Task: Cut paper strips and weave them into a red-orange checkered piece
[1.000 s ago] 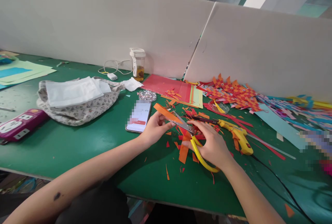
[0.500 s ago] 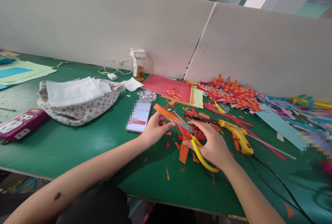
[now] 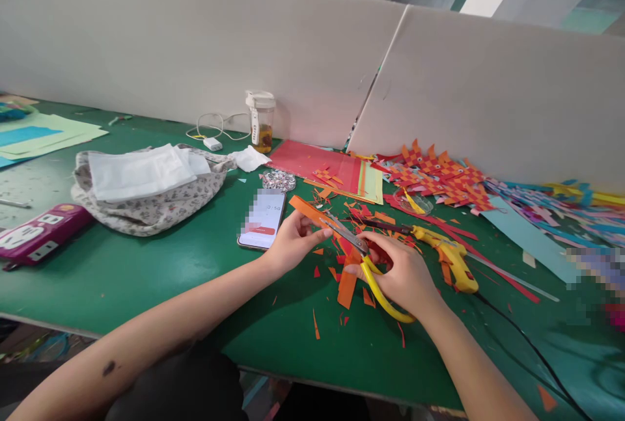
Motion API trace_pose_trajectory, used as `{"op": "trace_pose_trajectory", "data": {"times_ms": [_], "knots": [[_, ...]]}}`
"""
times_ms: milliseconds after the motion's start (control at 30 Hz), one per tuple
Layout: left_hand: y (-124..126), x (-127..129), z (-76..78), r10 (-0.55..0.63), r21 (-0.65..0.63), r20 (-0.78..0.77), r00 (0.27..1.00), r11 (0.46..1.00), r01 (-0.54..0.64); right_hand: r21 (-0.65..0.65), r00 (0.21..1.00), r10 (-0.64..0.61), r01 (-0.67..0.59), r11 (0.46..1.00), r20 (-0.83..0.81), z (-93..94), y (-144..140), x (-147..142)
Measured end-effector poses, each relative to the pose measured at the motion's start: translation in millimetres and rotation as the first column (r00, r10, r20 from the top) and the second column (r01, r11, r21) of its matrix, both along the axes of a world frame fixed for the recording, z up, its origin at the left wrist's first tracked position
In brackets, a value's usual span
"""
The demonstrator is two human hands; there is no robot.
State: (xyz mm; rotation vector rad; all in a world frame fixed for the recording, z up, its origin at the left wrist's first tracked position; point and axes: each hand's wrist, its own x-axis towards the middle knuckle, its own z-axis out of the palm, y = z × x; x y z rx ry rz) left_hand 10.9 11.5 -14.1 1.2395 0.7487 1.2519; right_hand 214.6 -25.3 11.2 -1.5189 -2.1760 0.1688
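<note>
My left hand (image 3: 291, 240) pinches an orange paper strip (image 3: 308, 209) that sticks up to the left over the green table (image 3: 146, 265). My right hand (image 3: 405, 274) grips yellow-handled scissors (image 3: 371, 271); their metal blades meet the strip near my left fingertips. Orange and red paper offcuts (image 3: 347, 281) lie scattered under and around both hands. A phone (image 3: 262, 219) with a lit screen rests just left of my left hand.
A yellow glue gun (image 3: 446, 255) with a black cord lies right of my right hand. Woven red-orange paper pieces (image 3: 434, 177), coloured sheets (image 3: 327, 167), a jar (image 3: 261, 120), a cloth bag (image 3: 146, 193) and a purple power strip (image 3: 34, 235) surround the spot. White partition boards stand behind.
My right hand and the scissors have shifted slightly to the right and down; the blades have closed a little further along the orange strip. My left hand holds still.
</note>
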Motion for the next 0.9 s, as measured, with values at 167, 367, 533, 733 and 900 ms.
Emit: {"op": "trace_pose_trajectory", "data": {"times_ms": [167,367,533,733,900], "knots": [[0.7,-0.3,-1.4,-0.016,0.019,-0.025,1.000,1.000,0.016,-0.005,0.999,-0.033,0.033,0.999,0.026,1.3,0.1,-0.9],[2.3,-1.5,-2.8,0.001,0.017,-0.070,0.998,1.000,0.000,0.004,0.999,-0.036,0.036,0.999,0.033,2.5,0.3,-0.5],[3.0,-1.4,-2.5,-0.008,0.005,-0.048,0.999,1.000,0.008,0.014,0.998,-0.035,0.035,0.999,0.047,2.0,0.9,0.1],[3.8,-1.3,-4.8,-0.027,0.012,-0.027,0.999,1.000,0.028,0.032,0.998,-0.035,0.034,0.999,0.045,0.4,1.3,0.7],[3.6,-1.2,-3.6,-0.029,0.006,-0.035,0.999,1.000,0.029,0.053,0.999,-0.027,0.025,0.998,0.044,-0.7,1.6,1.4]]}}
